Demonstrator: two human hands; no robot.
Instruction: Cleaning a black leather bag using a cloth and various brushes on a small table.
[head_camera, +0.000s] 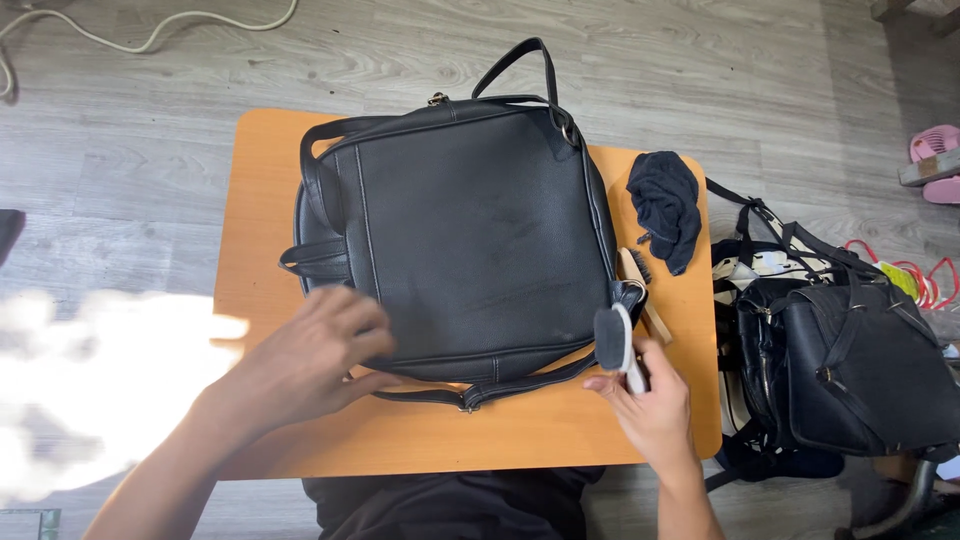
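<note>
Nearest the camera, a dark garment (450, 505) at the person's lap shows just under the near edge of the small orange table (260, 200). Both forearms reach up from the bottom of the view onto the tabletop.

The left hand (305, 360) lies palm down with its fingers (365, 325) loosely spread and a little curled, the tips resting on the lower left corner of the black backpack (480, 240); it grips nothing. The right hand (650, 400) sits at the bag's lower right corner, its fingers closed around the white handle of a small brush (615, 345), whose dark bristle face stands upright just beside the bag's edge, perhaps touching it, though that is hard to judge from above.

The backpack lies flat in the middle of the table and covers most of it, its smooth panel facing up with faint dusty smears. A loose strap (480, 390) runs along its near edge, and the carry handle (520, 65) hangs past the far edge.

Right of the bag, a wooden-backed brush (640, 285) lies partly tucked under its side, and beyond it a crumpled black cloth (665, 210) rests near the table's far right corner.

Off the table to the right, another black bag (850, 370) sits on a heap of straps. Further off on the grey plank floor (150, 120), a pale cable (150, 40) curls at the far left and a pink item (935, 145) shows at the far right.
</note>
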